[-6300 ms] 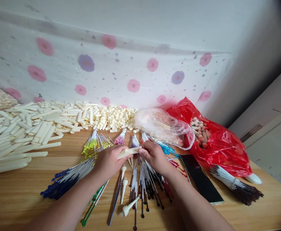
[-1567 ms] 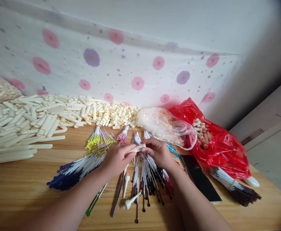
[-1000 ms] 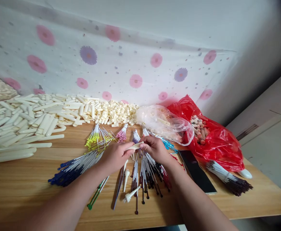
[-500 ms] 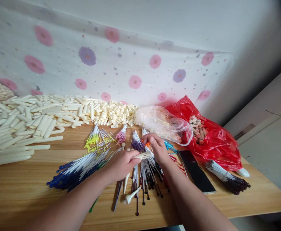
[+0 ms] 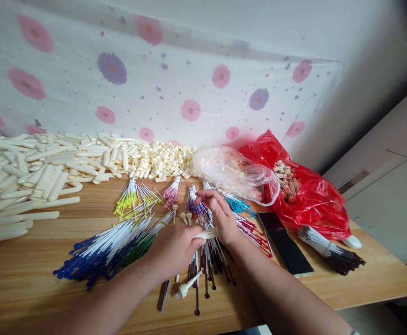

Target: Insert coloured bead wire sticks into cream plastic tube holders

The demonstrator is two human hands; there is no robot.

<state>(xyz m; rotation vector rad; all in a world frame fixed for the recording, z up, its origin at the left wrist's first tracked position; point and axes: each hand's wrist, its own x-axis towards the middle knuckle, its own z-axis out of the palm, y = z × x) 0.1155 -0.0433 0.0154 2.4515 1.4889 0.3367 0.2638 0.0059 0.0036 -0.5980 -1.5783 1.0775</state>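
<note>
My left hand [image 5: 175,246] is closed around a cream plastic tube [image 5: 208,233], held just above the wooden table [image 5: 32,274]. My right hand [image 5: 217,214] reaches forward beside it, its fingertips pinched at the purple-tipped bundle of thin rods [image 5: 194,204]. Under both hands lies a fan of dark-tipped rods [image 5: 210,263]. A blue and green bundle of rods [image 5: 105,249] lies to the left of my left hand. Yellow-tipped rods [image 5: 130,202] and pink-tipped rods [image 5: 171,193] lie further back.
Cream tubes [image 5: 39,172] and small ribbed caps [image 5: 161,163] are heaped along the flowered sheet [image 5: 175,83]. A clear bag [image 5: 234,174] and a red bag [image 5: 311,200] sit at the right, with a black phone [image 5: 285,244] and a tied rod bundle [image 5: 332,251] near the table's edge.
My left hand has drawn back and lower with the cream tube. My right hand let go of the tube's end and reached forward to the purple-tipped rods.
</note>
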